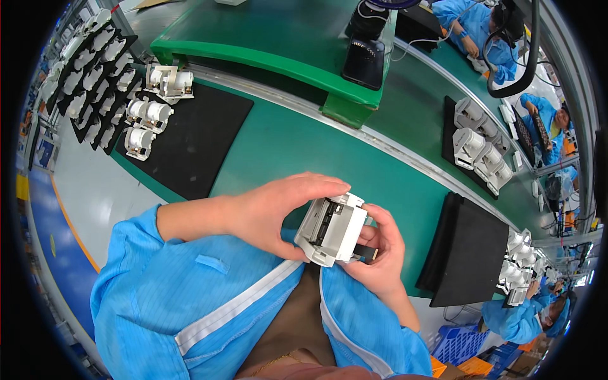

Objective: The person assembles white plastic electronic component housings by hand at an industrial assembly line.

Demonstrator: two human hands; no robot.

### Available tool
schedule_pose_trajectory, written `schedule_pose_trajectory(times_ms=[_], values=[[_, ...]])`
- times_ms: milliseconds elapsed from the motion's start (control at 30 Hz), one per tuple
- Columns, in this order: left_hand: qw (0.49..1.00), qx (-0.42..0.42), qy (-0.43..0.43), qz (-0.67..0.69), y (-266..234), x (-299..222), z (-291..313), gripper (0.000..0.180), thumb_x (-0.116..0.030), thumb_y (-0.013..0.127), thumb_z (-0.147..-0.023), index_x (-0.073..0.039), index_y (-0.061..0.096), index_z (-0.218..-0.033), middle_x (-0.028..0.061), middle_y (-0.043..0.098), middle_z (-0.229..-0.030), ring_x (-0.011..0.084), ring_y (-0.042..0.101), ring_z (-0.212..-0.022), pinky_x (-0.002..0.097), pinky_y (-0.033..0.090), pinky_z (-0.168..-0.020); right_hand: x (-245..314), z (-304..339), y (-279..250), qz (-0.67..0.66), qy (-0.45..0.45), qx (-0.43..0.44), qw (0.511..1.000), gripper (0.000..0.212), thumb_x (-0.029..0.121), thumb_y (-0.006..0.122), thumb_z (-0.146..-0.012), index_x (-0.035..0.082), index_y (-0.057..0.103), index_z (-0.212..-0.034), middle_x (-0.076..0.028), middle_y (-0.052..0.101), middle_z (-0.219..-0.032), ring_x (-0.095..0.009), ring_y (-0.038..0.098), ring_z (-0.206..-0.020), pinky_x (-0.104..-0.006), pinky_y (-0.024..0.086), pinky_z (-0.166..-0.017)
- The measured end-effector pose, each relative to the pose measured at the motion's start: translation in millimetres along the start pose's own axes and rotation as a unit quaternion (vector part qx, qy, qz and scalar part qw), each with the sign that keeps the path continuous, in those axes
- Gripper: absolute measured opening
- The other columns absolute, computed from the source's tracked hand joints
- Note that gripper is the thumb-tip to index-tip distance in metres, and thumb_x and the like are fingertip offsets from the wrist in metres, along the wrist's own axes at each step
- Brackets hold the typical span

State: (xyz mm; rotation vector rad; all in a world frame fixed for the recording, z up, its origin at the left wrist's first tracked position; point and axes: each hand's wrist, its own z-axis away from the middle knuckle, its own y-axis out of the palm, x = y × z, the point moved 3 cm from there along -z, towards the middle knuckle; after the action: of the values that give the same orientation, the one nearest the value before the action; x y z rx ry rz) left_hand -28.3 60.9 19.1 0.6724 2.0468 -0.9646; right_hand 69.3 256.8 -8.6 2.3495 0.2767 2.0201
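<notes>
Between my two hands, just in front of my body, is a white plastic housing with an open bay and a black slotted mechanism inside. It tilts toward me. My left hand grips its left side, thumb at the lower corner and fingers along the top edge. On the other side, my right hand is closed around the housing's right edge. A small dark tab sticks out beside the housing at my right fingers; whether it is part of the housing I cannot tell.
Left on the green bench, white assemblies stand at a black mat, beside racks of white parts. A green raised shelf holds a phone. Black mats and more white assemblies lie right. Co-workers sit beyond.
</notes>
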Motion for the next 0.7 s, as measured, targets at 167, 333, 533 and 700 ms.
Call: schedule_pose_trajectory(times_ms=[167,333,533,700], values=[[0.999,-0.014,0.021,-0.028,1.2,-1.5,-4.3,0.101,-0.02,0.089,-0.058,-0.007,0.034,-0.142,0.0195,0.045,-0.139,0.0342,0.05,-0.123,0.0429,0.044,-0.098,0.0,-1.3,4.8,-0.009,0.021,-0.011,1.0,0.078,-0.009,0.069,-0.067,-0.003,0.034,-0.137,-0.017,0.04,-0.136,-0.029,0.06,-0.113,-0.0348,0.053,-0.09],[0.998,0.008,-0.065,-0.017,0.8,-1.3,-4.2,0.102,-0.02,0.09,-0.058,-0.004,0.033,-0.141,0.0164,0.044,-0.141,0.0306,0.052,-0.122,0.0415,0.045,-0.101,-11.0,1.5,1.3,-0.022,0.04,-0.013,0.999,0.08,-0.01,0.068,-0.067,-0.001,0.032,-0.137,-0.019,0.039,-0.139,-0.029,0.061,-0.111,-0.034,0.054,-0.088],[0.998,-0.01,-0.048,0.035,3.7,-1.5,-6.6,0.105,-0.015,0.09,-0.058,-0.004,0.029,-0.143,0.0174,0.042,-0.143,0.0312,0.048,-0.128,0.0416,0.042,-0.106,-5.9,5.0,-3.9,0.026,-0.025,-0.004,0.999,0.08,-0.01,0.071,-0.068,-0.002,0.033,-0.138,-0.022,0.04,-0.14,-0.032,0.059,-0.114,-0.0373,0.055,-0.089],[0.998,0.011,-0.057,0.018,6.3,-1.1,-6.6,0.109,-0.014,0.091,-0.058,-0.004,0.024,-0.144,0.0198,0.041,-0.143,0.0315,0.045,-0.13,0.043,0.04,-0.108,2.8,4.9,-0.2,0.059,-0.024,-0.02,0.998,0.079,-0.01,0.072,-0.069,-0.004,0.035,-0.139,-0.021,0.042,-0.139,-0.033,0.061,-0.111,-0.0362,0.055,-0.089]])
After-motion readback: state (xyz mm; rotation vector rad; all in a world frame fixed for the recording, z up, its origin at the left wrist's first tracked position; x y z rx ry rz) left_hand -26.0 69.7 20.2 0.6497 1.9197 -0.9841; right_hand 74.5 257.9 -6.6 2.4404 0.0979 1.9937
